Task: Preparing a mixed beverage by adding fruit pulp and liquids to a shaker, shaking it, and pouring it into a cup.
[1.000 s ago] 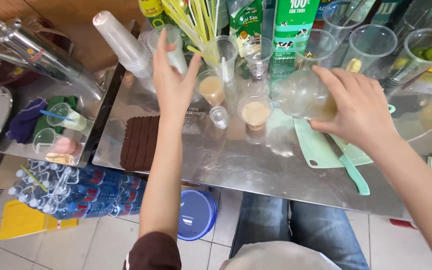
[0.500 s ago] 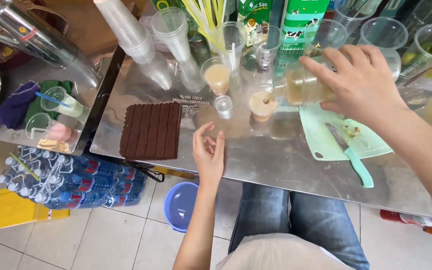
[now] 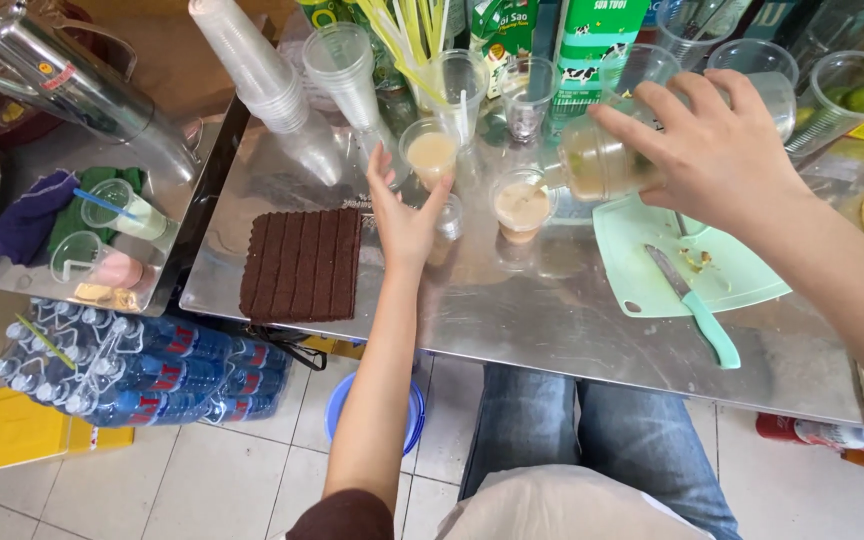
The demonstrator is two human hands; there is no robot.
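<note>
brown ribbed mat [image 3: 302, 263] | mint-green cutting board [image 3: 742, 285] | knife [image 3: 692, 305], green handle | cups [image 3: 432, 152] (clear plastic), beige liquid | straws [image 3: 402, 40] yellow-green | bottles [image 3: 132, 365] blue-labelled | steel-grey table [image 3: 552, 320]

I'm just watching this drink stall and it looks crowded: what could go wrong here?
The right hand tips a clear jar of pale liquid toward a small cup; the stream might miss and wet the metal table. The left hand reaches among close-packed cups and could knock the filled cup. A knife lies near the right forearm.
</note>
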